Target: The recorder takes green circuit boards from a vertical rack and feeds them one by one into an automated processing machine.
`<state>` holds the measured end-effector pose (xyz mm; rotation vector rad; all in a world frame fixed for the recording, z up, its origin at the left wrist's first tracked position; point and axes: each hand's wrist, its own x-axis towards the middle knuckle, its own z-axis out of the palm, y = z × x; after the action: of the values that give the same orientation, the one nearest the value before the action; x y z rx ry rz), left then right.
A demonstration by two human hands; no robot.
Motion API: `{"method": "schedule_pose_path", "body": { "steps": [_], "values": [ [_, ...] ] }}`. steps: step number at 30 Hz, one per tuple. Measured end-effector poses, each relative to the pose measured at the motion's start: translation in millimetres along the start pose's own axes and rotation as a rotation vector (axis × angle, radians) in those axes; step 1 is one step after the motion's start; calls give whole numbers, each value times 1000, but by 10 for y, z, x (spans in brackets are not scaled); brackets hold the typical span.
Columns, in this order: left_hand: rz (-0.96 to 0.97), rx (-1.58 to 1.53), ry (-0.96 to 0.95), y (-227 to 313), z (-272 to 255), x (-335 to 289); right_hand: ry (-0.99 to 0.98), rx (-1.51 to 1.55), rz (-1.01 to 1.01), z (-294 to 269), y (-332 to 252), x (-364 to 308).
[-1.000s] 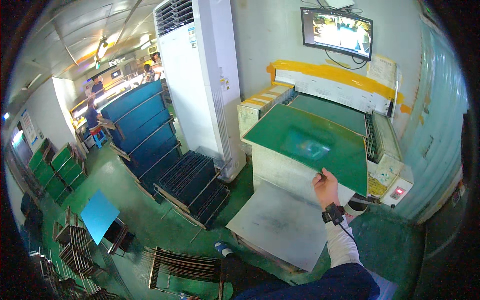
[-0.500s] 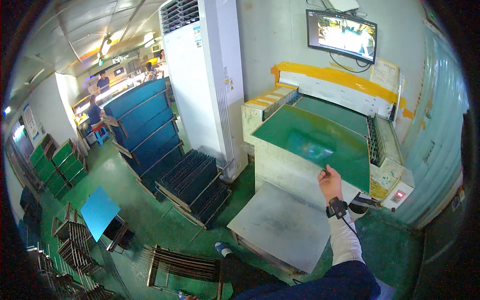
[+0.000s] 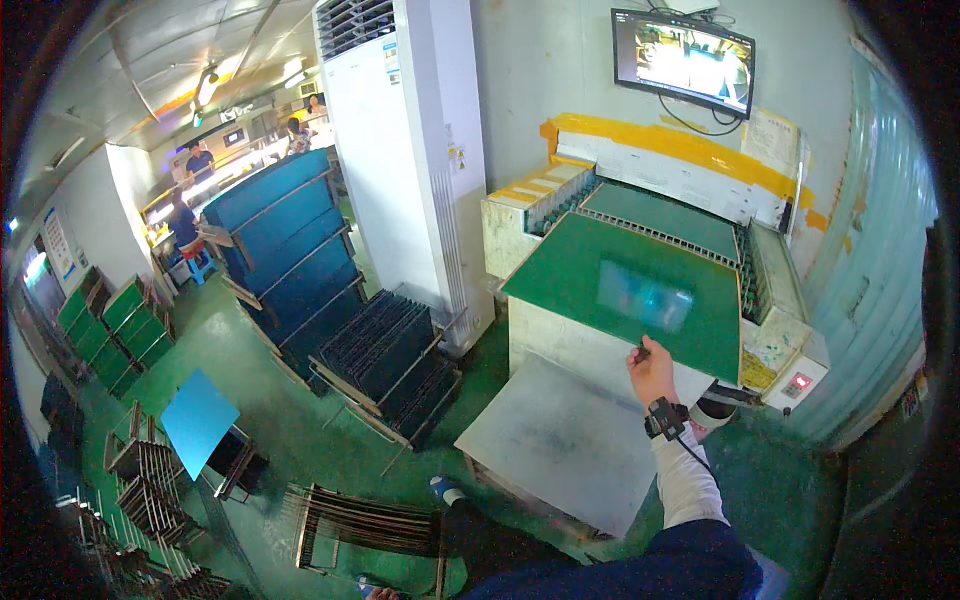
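My right hand [image 3: 654,374], with a dark device strapped at the wrist, is at the front edge of a large green panel [image 3: 600,260]. Its fingers are bent and pinched together on that edge, though the grip itself is partly covered by the hand. The panel lies over the front of a pale roller machine [image 3: 560,325], sloping down toward me, with a bright reflection on it. Behind it a second green panel [image 3: 672,222] lies in the machine. Only a skin-toned sliver, seemingly my left hand [image 3: 381,594], shows at the lower edge; its fingers are unclear.
A low table [image 3: 560,440] with a grey top stands before the machine. Slotted racks [image 3: 370,535] are on the floor, and a blue sheet [image 3: 200,425] rests on one at left. Stacked blue panels [image 3: 275,260] stand beside a white air conditioner [image 3: 390,180]. People work farther back.
The green panel's front left corner has dropped and the panel has come toward me, exposing a row of rollers behind it. My right hand has shifted slightly left and down.
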<state>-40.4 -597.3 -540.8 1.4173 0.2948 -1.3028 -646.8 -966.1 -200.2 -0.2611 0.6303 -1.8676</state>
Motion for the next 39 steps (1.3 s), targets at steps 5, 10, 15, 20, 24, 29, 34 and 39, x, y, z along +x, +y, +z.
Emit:
{"method": "schedule_pose_path", "body": {
  "steps": [5,10,15,20,24,29,34,39],
  "values": [
    [61,-90,36,-28,17,-100,31,-53,25,65,5,-9],
    [94,-82,2,-10,94,-277,59,-34,15,23,-40,48],
    [115,-48,-39,5,96,-313,69,-37,-2,133,-23,55],
    [73,-162,-70,7,95,-276,25,-101,-57,21,-96,294],
    [66,-159,-22,3,135,-320,1,-61,-34,3,-131,419],
    [41,-200,-12,36,239,-481,20,-92,-48,-73,-217,569],
    [33,-186,37,63,304,-514,37,-121,-78,-71,-286,659],
    [19,-143,21,37,270,-433,118,-104,-60,-19,-319,643]
  ]
}}
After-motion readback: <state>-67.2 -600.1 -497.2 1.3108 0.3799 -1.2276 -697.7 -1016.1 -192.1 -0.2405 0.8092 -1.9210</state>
